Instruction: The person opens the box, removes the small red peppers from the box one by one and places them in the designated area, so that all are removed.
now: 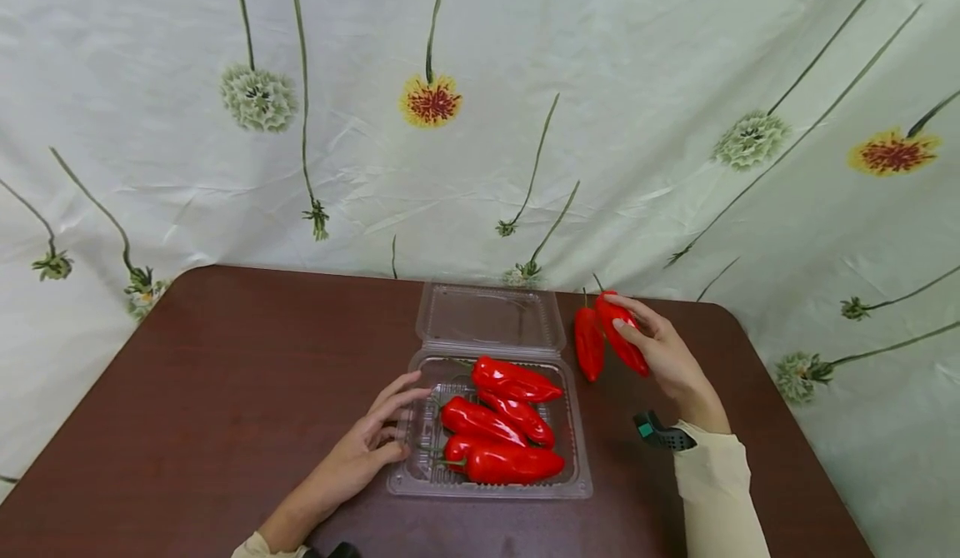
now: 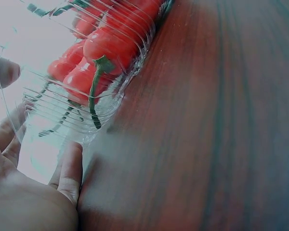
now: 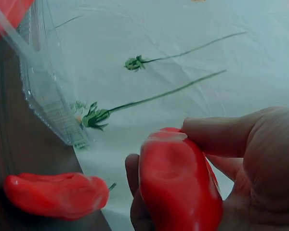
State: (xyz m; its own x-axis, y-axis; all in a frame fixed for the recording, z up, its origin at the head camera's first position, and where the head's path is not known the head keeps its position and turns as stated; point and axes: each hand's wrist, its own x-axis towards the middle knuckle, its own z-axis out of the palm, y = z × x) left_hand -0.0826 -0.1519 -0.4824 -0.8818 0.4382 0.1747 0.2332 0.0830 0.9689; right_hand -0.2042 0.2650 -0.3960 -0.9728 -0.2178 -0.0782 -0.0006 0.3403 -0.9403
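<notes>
Backdrop: pale cloth (image 1: 360, 150) printed with flowers, behind a dark reddish-brown wooden counter (image 1: 225, 391).
Container: hinged clear plastic box (image 1: 491, 489), its lid (image 1: 483, 312) folded back; five glossy red pointed peppers (image 1: 517, 465) lie inside.
Left hand: bare left hand (image 1: 363, 437) at the box's left side, fingers spread and fairly straight.
Right hand: bare right hand (image 1: 671, 358) to the right of the box, thumb and fingers pinching a glossy red pepper (image 1: 616, 343), seemingly raised.
Loose pepper: another slim red pepper (image 1: 588, 346) on the counter, between box and right hand.
Packing: probably well along; five in, the pinched and loose ones outside, lid not closed.
Left wrist view: green stems (image 2: 97, 96) seen through the ribbed wall, a side the head view barely shows.
Right wrist view: thumb and fingers on opposite sides of the pinched pepper, partly hidden from above; the loose one lies apart from it.
</notes>
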